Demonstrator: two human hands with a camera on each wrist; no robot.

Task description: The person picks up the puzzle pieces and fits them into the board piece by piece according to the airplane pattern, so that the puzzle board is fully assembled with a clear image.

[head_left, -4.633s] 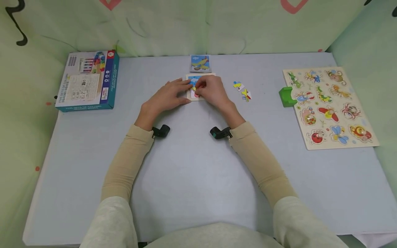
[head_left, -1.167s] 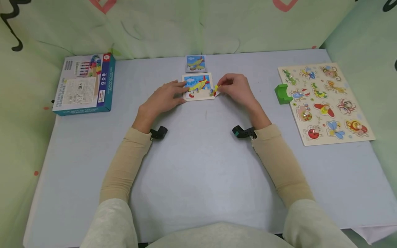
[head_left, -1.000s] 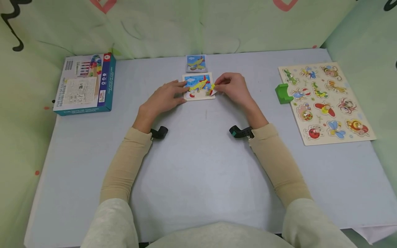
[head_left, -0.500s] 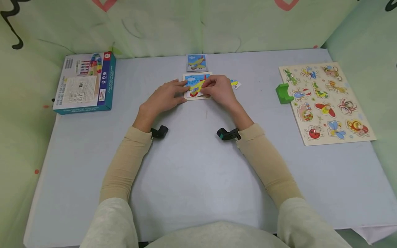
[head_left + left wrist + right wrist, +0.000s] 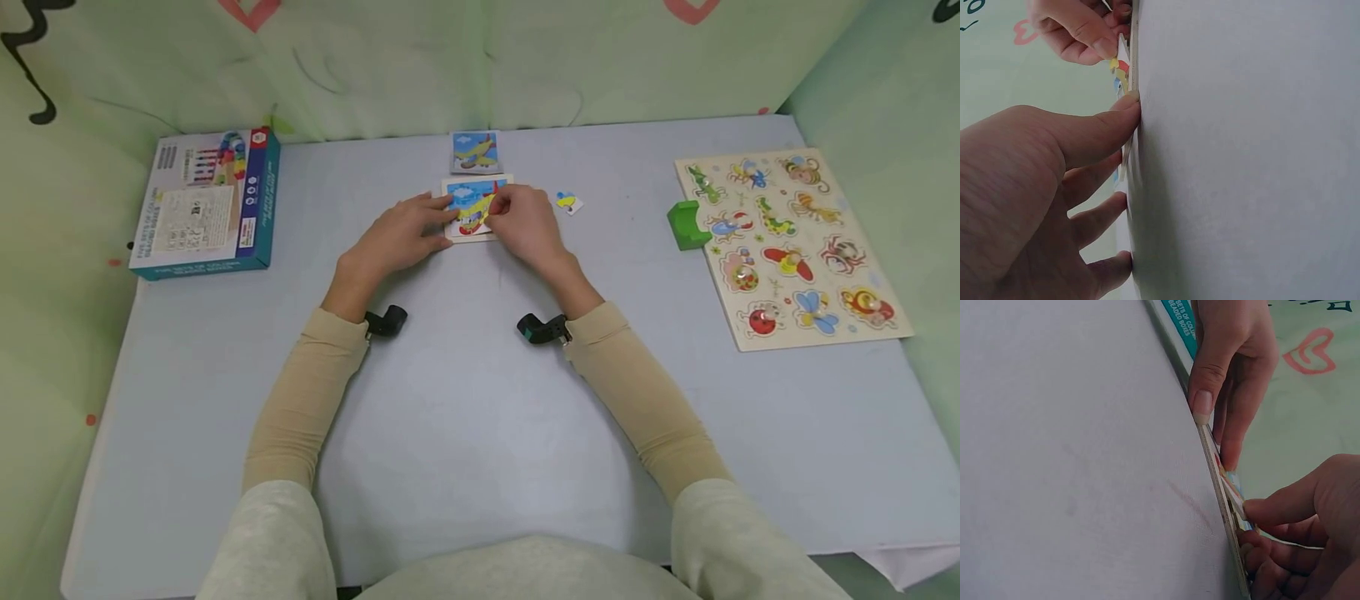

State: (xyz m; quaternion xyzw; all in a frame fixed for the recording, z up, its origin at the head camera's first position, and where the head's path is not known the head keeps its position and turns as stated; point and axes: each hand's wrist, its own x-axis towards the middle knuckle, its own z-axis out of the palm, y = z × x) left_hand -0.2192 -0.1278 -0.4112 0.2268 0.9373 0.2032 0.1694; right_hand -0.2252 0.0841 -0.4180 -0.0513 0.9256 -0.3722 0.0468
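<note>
A small jigsaw board (image 5: pixel 467 191) with a yellow airplane picture on blue lies flat near the table's far side. My left hand (image 5: pixel 400 232) rests at its left side, fingers spread; the thumb touches the near edge and the index finger lies over the frame. Between right thumb and fingers, my right hand (image 5: pixel 527 223) pinches a puzzle piece (image 5: pixel 1233 492), which sits tilted over the board's lower right. The right fingers hide much of that piece and the board's right part. One loose puzzle piece (image 5: pixel 569 202), yellow, blue and white, lies right of the board.
Behind the board is a small airplane picture (image 5: pixel 476 152). A boxed toy set (image 5: pixel 198 212) sits at the far left. On the right lies a wooden insect peg puzzle (image 5: pixel 795 250), with a green block (image 5: pixel 687 225) at its left edge. Fabric walls (image 5: pixel 375 75) border the table.
Of two loose pieces right of the board, my right hand took one and carried it left onto the board, where it is tilted lower now. My left hand has stayed at the board's left side.
</note>
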